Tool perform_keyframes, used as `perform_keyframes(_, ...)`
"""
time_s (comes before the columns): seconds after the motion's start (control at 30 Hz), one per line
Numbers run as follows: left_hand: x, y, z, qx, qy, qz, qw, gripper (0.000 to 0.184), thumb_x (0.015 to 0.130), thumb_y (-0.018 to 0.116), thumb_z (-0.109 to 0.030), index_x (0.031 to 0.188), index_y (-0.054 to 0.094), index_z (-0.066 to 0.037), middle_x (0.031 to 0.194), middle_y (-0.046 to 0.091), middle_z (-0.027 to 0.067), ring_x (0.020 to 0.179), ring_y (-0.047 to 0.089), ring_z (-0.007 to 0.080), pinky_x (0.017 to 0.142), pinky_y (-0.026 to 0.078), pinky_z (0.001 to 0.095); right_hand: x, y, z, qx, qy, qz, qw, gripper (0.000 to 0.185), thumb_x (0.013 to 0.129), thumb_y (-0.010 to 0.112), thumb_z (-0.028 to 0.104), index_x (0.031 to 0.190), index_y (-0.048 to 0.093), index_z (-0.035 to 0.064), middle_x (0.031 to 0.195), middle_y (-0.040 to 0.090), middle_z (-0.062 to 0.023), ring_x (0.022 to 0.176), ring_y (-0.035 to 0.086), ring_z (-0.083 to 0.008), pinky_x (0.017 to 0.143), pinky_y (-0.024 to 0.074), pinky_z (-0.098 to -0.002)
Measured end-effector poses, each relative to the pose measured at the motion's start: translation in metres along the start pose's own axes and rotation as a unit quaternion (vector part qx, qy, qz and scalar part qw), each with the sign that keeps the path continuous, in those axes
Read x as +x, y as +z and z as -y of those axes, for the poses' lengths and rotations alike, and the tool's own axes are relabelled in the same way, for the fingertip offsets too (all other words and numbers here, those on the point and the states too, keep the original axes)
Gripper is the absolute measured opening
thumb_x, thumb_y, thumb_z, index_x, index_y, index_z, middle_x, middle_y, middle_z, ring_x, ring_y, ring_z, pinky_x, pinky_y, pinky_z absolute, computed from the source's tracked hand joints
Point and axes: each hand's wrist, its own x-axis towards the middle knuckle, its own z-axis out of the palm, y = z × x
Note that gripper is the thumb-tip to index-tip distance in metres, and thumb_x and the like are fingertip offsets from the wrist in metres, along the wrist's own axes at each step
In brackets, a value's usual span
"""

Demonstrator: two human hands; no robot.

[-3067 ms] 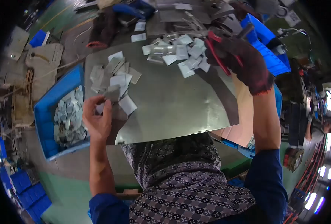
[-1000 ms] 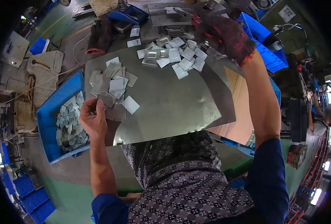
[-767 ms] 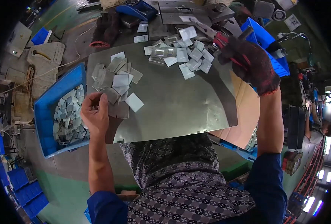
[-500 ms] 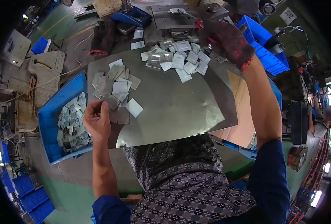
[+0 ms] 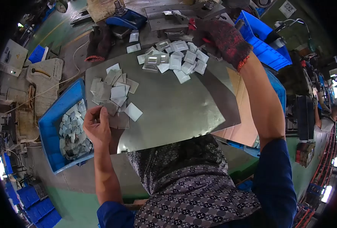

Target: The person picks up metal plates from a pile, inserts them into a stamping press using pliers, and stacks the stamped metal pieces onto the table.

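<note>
My bare left hand [image 5: 96,127] is closed at the sheet's left edge, beside flat metal plates [image 5: 118,91]; anything between its fingertips is hidden. In a dark red-stained glove, my right hand [image 5: 227,41] grips red-handled pliers [image 5: 192,24]. The pliers' jaws reach toward a small plate [image 5: 170,13] on a metal block [image 5: 157,23]. Pressed plates with raised rectangles [image 5: 176,61] lie heaped on the far part of the metal sheet [image 5: 168,102], nearer to me than the block.
A blue bin of plates [image 5: 49,142] stands left of the sheet. Cardboard [image 5: 242,114] lies at its right. A blue crate [image 5: 259,41] is at the back right, an empty dark glove [image 5: 99,42] at the back left. Another person [image 5: 324,123] is at far right.
From 0.8 s ago, my right hand has moved forward with the pliers, from above the pressed plates to the metal block. My left hand has stayed nearly in place, its fingers still curled.
</note>
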Motion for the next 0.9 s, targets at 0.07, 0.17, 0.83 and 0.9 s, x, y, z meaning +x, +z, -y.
perform_keyframes(0.07, -0.001, 0.001, 0.0, 0.005, 0.016, 0.001, 1.0, 0.01, 0.087, 0.066, -0.008, 0.091, 0.063, 0.001, 0.076, 0.061, -0.0004, 0.065, 0.051, 0.0034, 0.06, 0.04, 0.0185, 0.013, -0.016, -0.01, -0.029, -0.04, 0.11, 0.993, 0.035, 0.096, 0.05, 0.03, 0.071, 0.063, 0.0081, 0.066, 0.057, -0.0026, 0.062, 0.053, -0.0098, 0.055, 0.0424, -0.0264)
perform_keyframes(0.17, 0.0, -0.001, 0.002, 0.009, 0.014, -0.015, 1.0, 0.012, 0.086, 0.067, -0.009, 0.092, 0.063, 0.001, 0.076, 0.061, -0.0002, 0.068, 0.052, 0.0034, 0.061, 0.04, 0.0187, 0.01, -0.023, -0.02, -0.212, -0.203, 0.095, 0.951, 0.031, 0.095, 0.052, 0.032, 0.083, 0.067, 0.0086, 0.068, 0.06, -0.0056, 0.065, 0.057, -0.0138, 0.059, 0.0461, -0.0281)
perform_keyframes(0.83, 0.054, 0.008, 0.033, 0.317, 0.174, 0.126, 0.924, 0.052, 0.084, 0.066, -0.037, 0.122, 0.057, -0.002, 0.126, 0.053, 0.0233, 0.118, 0.049, 0.0387, 0.1, 0.039, 0.0407, -0.158, 0.062, -0.03, 0.068, 0.014, 0.375, 0.924, 0.03, 0.087, 0.065, 0.013, 0.111, 0.06, -0.0031, 0.091, 0.063, -0.0113, 0.084, 0.062, -0.0192, 0.071, 0.0505, -0.0299)
perform_keyframes(0.9, 0.052, 0.007, 0.03, 0.312, 0.175, 0.108, 0.927, 0.05, 0.084, 0.067, -0.035, 0.12, 0.059, -0.003, 0.123, 0.056, 0.0216, 0.115, 0.052, 0.0374, 0.098, 0.041, 0.0399, -0.16, 0.064, -0.032, 0.063, 0.002, 0.382, 0.922, 0.03, 0.086, 0.066, 0.012, 0.11, 0.06, -0.0033, 0.092, 0.063, -0.0119, 0.084, 0.062, -0.0202, 0.071, 0.0504, -0.0302)
